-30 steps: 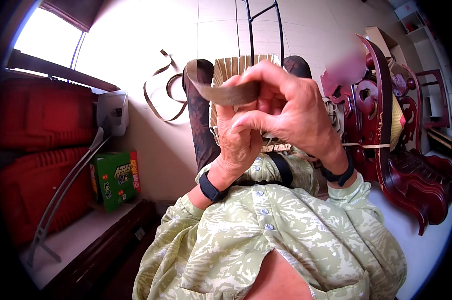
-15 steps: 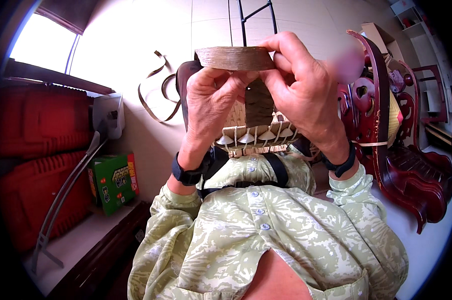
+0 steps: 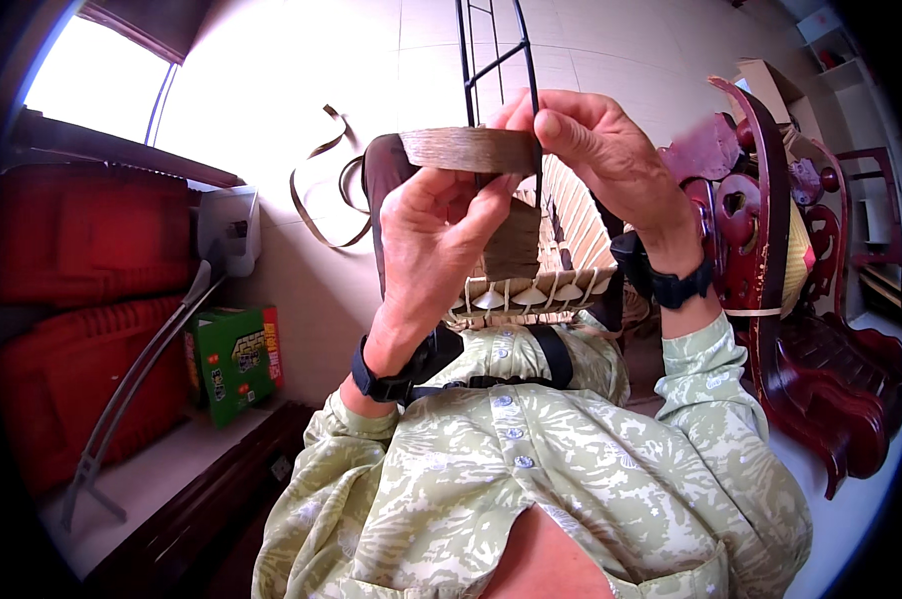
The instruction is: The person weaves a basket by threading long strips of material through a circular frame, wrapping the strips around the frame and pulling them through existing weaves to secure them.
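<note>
A flat brown band loops across a black metal frame rising from a woven pale basket on my lap. My left hand pinches the band from below. My right hand has fingers curled at the band's right end, beside a black rod; its fingertips are partly hidden behind the band. A wide brown strip hangs down into the basket below my fingers.
A loose brown strip lies on the pale floor. At left are red padded items, a pale bin, a green box and a bent metal bar. At right stands dark red carved wooden furniture, with cardboard behind it.
Since one second ago both hands have spread from their overlap. In the last half second the band has dropped slightly and my right hand has moved toward the black rod.
</note>
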A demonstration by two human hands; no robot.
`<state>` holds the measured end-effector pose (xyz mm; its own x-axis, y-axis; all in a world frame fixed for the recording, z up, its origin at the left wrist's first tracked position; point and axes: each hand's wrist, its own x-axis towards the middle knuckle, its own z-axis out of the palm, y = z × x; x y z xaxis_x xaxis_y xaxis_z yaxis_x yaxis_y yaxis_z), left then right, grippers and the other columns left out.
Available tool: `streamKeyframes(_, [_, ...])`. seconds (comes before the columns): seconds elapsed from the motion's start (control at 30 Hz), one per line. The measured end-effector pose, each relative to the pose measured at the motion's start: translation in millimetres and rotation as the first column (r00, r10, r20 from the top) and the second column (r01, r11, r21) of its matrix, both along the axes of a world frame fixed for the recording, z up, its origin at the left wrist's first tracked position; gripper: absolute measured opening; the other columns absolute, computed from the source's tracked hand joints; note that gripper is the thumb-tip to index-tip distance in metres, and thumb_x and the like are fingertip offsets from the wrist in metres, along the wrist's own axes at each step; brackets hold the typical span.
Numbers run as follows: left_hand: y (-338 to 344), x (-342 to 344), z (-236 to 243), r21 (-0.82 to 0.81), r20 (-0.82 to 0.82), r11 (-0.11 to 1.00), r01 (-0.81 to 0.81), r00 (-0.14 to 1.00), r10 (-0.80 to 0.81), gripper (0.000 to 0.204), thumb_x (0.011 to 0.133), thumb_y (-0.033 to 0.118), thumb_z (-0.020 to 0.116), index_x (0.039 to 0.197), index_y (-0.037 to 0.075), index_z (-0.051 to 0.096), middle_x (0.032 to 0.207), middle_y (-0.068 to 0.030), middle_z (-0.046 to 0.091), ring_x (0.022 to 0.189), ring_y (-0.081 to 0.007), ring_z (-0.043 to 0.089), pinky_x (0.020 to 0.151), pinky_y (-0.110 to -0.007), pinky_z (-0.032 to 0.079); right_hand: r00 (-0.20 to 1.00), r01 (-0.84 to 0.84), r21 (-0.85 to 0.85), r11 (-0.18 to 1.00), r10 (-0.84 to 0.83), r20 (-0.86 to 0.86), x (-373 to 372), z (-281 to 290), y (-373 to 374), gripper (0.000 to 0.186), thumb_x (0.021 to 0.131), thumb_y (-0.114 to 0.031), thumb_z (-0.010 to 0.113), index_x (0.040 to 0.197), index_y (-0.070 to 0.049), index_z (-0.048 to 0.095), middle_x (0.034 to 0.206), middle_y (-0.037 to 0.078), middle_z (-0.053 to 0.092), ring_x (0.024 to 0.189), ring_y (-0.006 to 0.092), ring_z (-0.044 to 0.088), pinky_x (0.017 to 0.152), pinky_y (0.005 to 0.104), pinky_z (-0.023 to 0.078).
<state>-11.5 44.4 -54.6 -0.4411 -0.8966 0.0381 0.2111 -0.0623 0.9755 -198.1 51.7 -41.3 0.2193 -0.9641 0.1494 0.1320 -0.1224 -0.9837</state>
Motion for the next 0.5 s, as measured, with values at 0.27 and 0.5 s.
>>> streamKeyframes(0.27, [11, 1, -9, 0.035, -0.057, 0.999, -0.029, 0.998, 0.031, 0.001, 0.090, -0.002, 0.063, 0.091, -0.001, 0.063, 0.085, 0.0031, 0.064, 0.077, 0.0006, 0.053, 0.066, -0.015, 0.042, 0.852, -0.294, 0.104, 0.950, 0.211, 0.479, -13, -24, -16, 0.020, 0.091, -0.029, 0.065, 0.091, -0.009, 0.061, 0.084, -0.001, 0.060, 0.079, 0.0105, 0.058, 0.084, 0.0285, 0.047])
streamKeyframes(0.5, [6, 7, 0, 0.009, 0.001, 1.000, 0.021, 1.000, -0.021, 0.009, 0.089, -0.002, 0.063, 0.098, -0.001, 0.066, 0.087, 0.0011, 0.066, 0.078, -0.0010, 0.056, 0.068, -0.016, 0.045, 0.690, -0.434, -0.095, 0.896, 0.399, 0.604, -55, -20, -22, 0.048, 0.095, -0.047, 0.052, 0.118, -0.005, 0.048, 0.066, 0.002, 0.060, 0.064, 0.0137, 0.063, 0.091, 0.0376, 0.045])
